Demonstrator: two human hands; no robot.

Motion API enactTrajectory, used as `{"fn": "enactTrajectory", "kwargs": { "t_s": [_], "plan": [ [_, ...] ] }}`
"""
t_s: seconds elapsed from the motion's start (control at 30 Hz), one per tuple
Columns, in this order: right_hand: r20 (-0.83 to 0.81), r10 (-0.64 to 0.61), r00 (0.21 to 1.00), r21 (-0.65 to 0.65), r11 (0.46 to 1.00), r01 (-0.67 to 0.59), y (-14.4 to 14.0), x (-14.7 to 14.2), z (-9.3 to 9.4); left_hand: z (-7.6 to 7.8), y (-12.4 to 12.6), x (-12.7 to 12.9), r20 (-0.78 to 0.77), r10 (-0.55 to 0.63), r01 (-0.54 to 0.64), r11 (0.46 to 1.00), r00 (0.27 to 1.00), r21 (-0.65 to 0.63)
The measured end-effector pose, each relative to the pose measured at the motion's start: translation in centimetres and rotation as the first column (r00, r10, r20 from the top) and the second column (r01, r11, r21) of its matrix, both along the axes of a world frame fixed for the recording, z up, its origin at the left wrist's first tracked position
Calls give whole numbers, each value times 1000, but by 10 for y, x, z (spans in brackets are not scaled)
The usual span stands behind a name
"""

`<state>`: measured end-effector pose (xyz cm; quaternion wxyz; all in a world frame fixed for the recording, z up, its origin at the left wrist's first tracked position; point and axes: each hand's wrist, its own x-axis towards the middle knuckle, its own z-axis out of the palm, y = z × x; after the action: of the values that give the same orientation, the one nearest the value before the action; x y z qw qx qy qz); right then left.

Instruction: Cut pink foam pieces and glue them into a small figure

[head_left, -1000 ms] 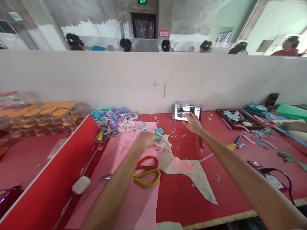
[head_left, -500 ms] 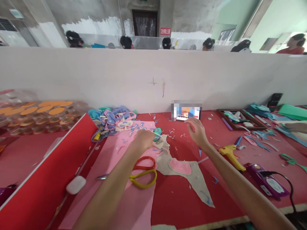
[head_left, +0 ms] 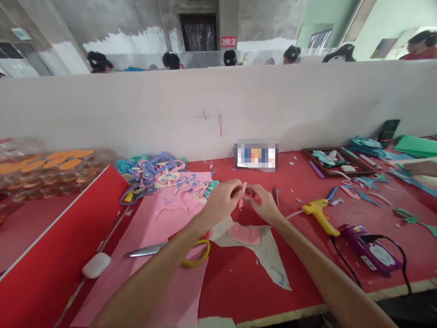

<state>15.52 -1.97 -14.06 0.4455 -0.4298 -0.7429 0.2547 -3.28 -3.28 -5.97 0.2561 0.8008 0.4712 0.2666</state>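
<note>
A narrow pink strip (head_left: 243, 195) is positioned between the two hands, raised above the red surface (head_left: 235, 284). The left hand (head_left: 223, 198) pinches it at the fingertips; the right hand (head_left: 262, 202) has its fingers curled close beside it, and whether these also grip cannot be determined. Below the hands, a pink cut-out (head_left: 244, 233) lies on a beige sheet (head_left: 276, 260).

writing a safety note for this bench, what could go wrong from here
The left forearm passes over the scissors, so lowering it might nudge them.
The pink strip between the left hand and right hand looks thin and could tear.
A sideways swing of the right forearm might knock the nearby glue gun.
</note>
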Motion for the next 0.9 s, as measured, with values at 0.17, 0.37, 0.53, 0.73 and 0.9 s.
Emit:
{"fn": "enactTrajectory", "kwargs": {
  "t_s": [0.17,0.37,0.53,0.73,0.9],
  "plan": [
    [-111,79,991,-114,989,-91,-3,-6,-2,-11,1,6,29,-4,3,1000,1000,20],
    [-235,-77,969,-112,992,52,9,6,-4,-10,6,-4,-203,-123,101,988,971,-116],
    [-288,-229,930,-94,973,210,20,27,-5,-8,-4,-9,-484,-449,386,893,751,-230],
    [-274,-276,921,-108,961,256,20,30,-5,-14,-17,3,-661,-450,459,871,600,-177],
    [-246,-282,927,-101,959,265,21,29,-6,-15,-14,1,-671,-450,480,863,589,-157]
  ]
}}
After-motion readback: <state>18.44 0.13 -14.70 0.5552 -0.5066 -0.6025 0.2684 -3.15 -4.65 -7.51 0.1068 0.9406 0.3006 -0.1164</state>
